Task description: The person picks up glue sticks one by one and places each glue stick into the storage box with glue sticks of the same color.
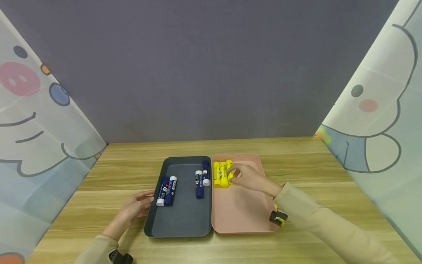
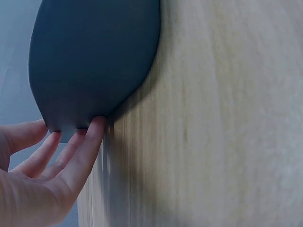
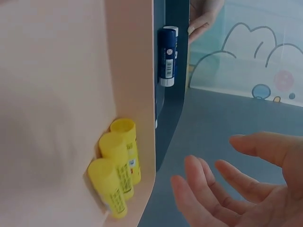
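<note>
Three yellow glue sticks (image 1: 224, 174) lie side by side at the far left end of the pink tray (image 1: 242, 212). My right hand (image 1: 247, 176) is over that tray, next to the rightmost yellow stick. In the right wrist view its fingers (image 3: 210, 201) are spread, loosely bent and hold nothing. Several dark blue glue sticks with white ends lie in the dark grey tray (image 1: 184, 220): a pair at the left (image 1: 166, 191) and a pair at the right (image 1: 202, 178). My left hand (image 1: 133, 206) rests its fingertips against the grey tray's left outer wall (image 2: 94, 61).
Both trays stand side by side, edges touching, on a wooden table (image 1: 108, 176). A grey panel (image 1: 211, 73) rises behind the table, with cartoon-printed sheets (image 1: 372, 91) at both sides. A black wrist device (image 1: 278, 217) with some yellow showing beside it hangs at the pink tray's right edge.
</note>
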